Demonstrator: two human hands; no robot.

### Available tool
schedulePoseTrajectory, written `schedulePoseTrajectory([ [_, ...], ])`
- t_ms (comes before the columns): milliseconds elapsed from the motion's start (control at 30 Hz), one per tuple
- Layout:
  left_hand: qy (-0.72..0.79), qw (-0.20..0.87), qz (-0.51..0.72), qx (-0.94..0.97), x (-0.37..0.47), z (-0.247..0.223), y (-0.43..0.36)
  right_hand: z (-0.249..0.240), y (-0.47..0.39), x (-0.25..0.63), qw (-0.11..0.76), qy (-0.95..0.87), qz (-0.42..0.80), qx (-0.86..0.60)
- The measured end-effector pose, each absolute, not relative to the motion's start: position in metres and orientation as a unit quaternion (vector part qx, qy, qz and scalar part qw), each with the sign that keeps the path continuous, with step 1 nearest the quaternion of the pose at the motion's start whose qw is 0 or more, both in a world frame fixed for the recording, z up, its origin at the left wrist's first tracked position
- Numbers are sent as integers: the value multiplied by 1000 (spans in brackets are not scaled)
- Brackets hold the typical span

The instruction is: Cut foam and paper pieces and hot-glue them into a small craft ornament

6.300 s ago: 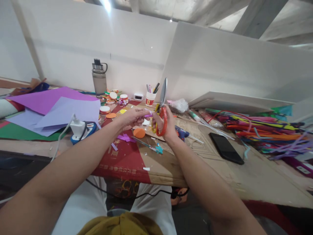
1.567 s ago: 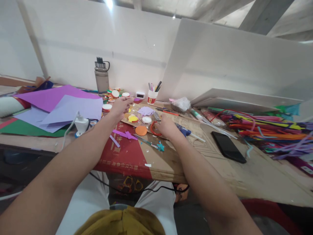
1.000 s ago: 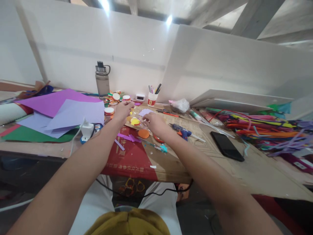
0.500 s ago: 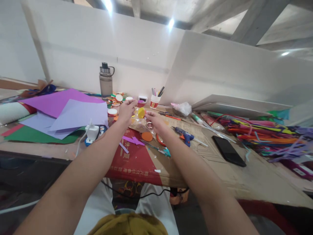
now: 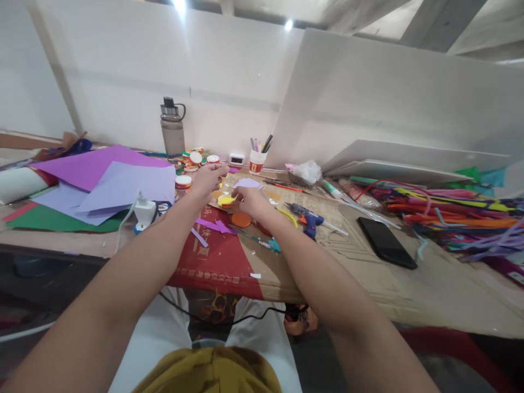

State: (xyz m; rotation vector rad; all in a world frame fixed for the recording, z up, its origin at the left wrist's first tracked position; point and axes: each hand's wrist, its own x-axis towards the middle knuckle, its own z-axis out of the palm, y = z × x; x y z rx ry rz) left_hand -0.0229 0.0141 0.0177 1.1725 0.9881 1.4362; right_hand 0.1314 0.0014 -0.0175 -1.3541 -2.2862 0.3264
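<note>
My right hand [image 5: 250, 201] is low over the middle of the table, fingers bent together at the right edge of a yellow disc [image 5: 225, 201]. The disc lies nearly flat. My left hand [image 5: 209, 179] is up and to the left of it, fingers stretched to the right with nothing visible in them. Behind my right hand is a lavender paper piece [image 5: 249, 183]. Closer to me lie an orange disc [image 5: 241, 219] and purple paper scraps [image 5: 216, 225]. A teal-handled tool [image 5: 270, 244] rests beside my right forearm.
A glue gun [image 5: 309, 219] and a phone [image 5: 387, 243] lie to the right, before a heap of pipe cleaners [image 5: 462, 218]. At the back stand a water bottle [image 5: 172, 128] and a pen cup [image 5: 257, 161]. Coloured sheets [image 5: 131, 188] and a white plug [image 5: 144, 212] are left.
The yellow disc, upright at my right fingertips before, has come down and left and now lies nearly flat. My right hand moved down with it. The lavender piece behind it has come into view.
</note>
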Motion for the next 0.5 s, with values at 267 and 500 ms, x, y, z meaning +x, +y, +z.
schedulePoseTrajectory([
  [267,468,501,504,526,-23,7,20,12,-6,161,129,-835,165,-509],
  [500,593,378,399,589,-24,6,20,14,-20,147,3,-858,136,-495],
])
